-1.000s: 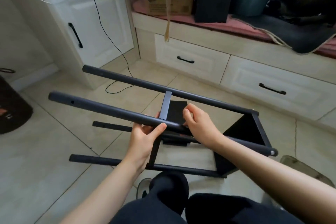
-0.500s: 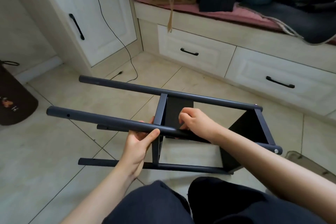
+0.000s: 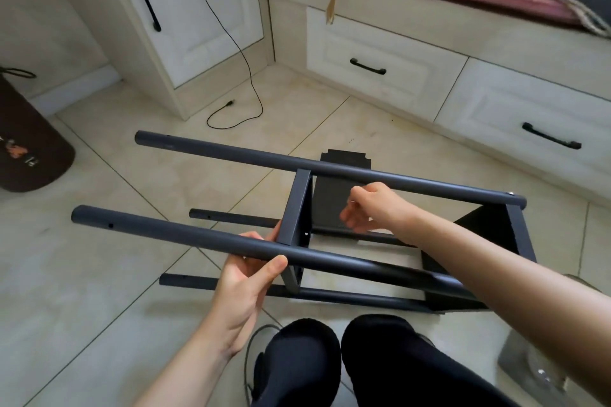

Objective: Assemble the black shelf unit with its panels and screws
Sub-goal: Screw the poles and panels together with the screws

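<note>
- Beige tiled floor (image 3: 99,274); white drawers (image 3: 380,66) behind.
- Black shelf unit (image 3: 297,208) lies sideways, four tubes horizontal.
- Left hand (image 3: 244,287) grips near tube (image 3: 172,235).
- Right hand (image 3: 370,208) curled, hold unclear.

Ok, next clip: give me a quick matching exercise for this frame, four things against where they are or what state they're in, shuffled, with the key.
Things
1. left hand
2. right hand
3. black cable
4. brown mat

Places or states
A. trails down past the white cabinet door and ends loose on the floor tiles
B. lies at the left edge of the view
C. grips the near pole of the shelf frame
D. fingers curled between the two upper poles, in front of a black panel

Pairs: 1-C, 2-D, 3-A, 4-B
</note>
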Available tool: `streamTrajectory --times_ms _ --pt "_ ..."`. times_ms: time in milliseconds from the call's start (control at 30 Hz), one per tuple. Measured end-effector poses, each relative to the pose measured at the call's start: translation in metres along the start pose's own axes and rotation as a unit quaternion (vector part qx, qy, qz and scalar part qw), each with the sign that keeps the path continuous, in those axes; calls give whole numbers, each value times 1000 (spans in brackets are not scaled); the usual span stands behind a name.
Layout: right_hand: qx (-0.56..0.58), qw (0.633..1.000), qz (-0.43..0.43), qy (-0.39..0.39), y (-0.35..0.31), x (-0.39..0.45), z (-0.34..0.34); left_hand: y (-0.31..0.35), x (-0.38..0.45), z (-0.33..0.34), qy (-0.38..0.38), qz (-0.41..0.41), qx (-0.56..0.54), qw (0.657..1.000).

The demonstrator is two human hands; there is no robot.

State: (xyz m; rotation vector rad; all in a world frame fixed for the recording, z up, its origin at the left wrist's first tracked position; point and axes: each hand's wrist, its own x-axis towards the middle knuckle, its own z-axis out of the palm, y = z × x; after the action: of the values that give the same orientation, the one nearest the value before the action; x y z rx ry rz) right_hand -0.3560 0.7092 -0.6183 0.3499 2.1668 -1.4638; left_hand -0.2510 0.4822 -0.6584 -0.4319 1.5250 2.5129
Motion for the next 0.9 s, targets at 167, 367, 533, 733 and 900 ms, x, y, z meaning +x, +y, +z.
streamTrajectory --times_ms 167,367,533,733,900 --pt "-87 996 -29 -7 8 4 20 -1 -11 -8 9 -2 -13 1000" --pt "-76 996 20 -40 18 2 31 2 -26 -17 10 0 -11 1000" --pt "-161 984 -48 -60 16 2 37 4 -31 -26 11 0 -14 1000" --pt "-260 952 -142 76 15 -5 47 7 -38 -29 14 6 -9 1000" --pt "-235 948 -137 164 17 -17 40 18 -42 -19 -37 17 11 999"
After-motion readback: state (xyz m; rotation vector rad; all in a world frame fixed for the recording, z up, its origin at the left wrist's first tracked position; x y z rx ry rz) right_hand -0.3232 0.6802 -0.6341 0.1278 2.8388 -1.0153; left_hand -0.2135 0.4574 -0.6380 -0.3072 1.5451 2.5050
